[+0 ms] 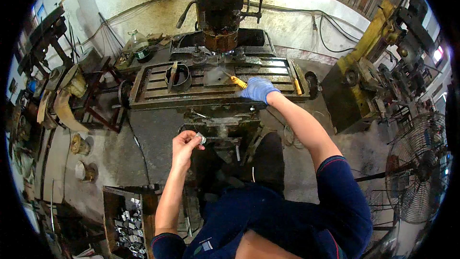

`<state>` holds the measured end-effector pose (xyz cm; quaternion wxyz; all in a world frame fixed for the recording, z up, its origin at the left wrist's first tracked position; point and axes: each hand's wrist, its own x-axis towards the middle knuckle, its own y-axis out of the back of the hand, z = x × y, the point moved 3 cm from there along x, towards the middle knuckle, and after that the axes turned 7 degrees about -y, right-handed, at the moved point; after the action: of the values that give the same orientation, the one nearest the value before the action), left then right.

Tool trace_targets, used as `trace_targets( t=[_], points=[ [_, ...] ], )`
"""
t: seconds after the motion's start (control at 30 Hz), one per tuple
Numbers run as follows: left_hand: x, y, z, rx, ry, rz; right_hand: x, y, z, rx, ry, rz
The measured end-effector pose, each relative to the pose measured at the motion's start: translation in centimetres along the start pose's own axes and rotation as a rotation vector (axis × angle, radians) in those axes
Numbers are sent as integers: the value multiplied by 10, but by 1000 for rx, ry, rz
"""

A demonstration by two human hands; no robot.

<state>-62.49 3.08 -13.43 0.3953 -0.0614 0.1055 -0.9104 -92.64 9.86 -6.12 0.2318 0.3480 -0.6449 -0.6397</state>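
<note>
My left hand (185, 147) is bare and pinches a small silvery metal block (201, 138) between thumb and fingers, in front of the milling machine's table (158, 100). Over the table's near edge, my right hand (259, 89) wears a blue glove and is closed around a yellow-handled tool (238, 82). Its thin tip points left and away, toward a greyish, blurred patch on the table under the machine's head (220, 38); I cannot make out the tool's exact kind. To the left on the table stands a dark round container (180, 85).
A wooden box (110, 220) of small metal blocks stands at the lower left. A yellow-handled item (297, 86) lies at the table's right end. Handwheels (125, 93) stick out at both ends. A large fan (424, 165) stands at right, a bottle (139, 45) behind left.
</note>
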Motion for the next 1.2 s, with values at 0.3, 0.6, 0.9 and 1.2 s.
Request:
trace_targets(
  t=[0.3,0.6,0.9,1.2],
  points=[
    [47,-23,-14,123,15,-38,0,3,25,80,-37,-102],
    [127,-36,-25,243,-50,-60,-55,-20,67,314,246,-299],
    [164,-60,-36,95,7,-104,-51,-16,87,402,257,-101],
    [203,-75,-13,921,-392,-139,39,-156,108,943,221,86]
  ],
)
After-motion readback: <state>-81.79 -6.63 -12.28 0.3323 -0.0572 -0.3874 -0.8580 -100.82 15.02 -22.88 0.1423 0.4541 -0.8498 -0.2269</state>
